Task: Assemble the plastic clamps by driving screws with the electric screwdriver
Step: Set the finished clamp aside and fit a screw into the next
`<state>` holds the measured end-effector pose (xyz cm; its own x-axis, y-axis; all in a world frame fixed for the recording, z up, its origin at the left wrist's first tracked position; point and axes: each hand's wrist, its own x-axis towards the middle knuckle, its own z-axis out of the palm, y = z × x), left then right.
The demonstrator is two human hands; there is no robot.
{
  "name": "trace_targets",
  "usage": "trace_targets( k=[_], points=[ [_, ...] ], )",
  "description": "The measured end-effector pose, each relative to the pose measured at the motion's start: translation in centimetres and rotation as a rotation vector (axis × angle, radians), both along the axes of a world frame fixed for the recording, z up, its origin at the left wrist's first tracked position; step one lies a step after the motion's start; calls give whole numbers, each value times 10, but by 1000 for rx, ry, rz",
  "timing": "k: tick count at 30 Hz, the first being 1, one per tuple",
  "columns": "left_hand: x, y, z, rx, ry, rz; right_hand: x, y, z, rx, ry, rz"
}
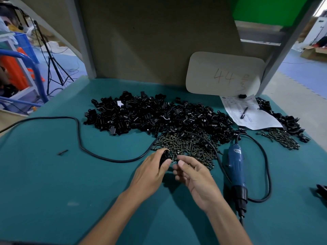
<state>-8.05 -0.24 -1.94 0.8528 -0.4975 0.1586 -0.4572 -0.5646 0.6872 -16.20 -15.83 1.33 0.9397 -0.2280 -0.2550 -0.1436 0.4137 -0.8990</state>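
Observation:
My left hand (pixel 153 169) grips a black plastic clamp (pixel 164 156) just in front of the screw pile. My right hand (pixel 192 172) is right beside it, thumb and forefinger pinching a small dark screw (pixel 174 160) at the clamp's side. A heap of dark screws (pixel 187 145) lies behind my hands, and a large heap of black clamp parts (pixel 155 115) lies beyond that. The blue electric screwdriver (pixel 236 167) lies on the green table (pixel 53 183) to the right of my right hand, tip pointing toward me.
The screwdriver's black cable (pixel 79 138) loops across the table's left and around the tool. A paper sheet with a pen (pixel 247 114), a second screw pile (pixel 281 138) and more clamps (pixel 286 121) lie at the right. A cardboard sign (pixel 224 75) leans at the back. One loose screw (pixel 62 152) lies left.

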Motion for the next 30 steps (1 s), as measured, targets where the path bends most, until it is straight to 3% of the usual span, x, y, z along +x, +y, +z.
trace_targets(
  k=[4,11,19,30],
  points=[
    [-1,0,-1,25,-16,-8,8,0,3,-331,-55,-80],
    [-1,1,-1,18,-14,-16,19,5,11,-297,-94,-101],
    [-2,1,1,35,-5,-21,26,14,3,-473,-75,-266],
    [0,0,0,37,-27,-23,25,2,6,-482,-117,-97]
  ],
)
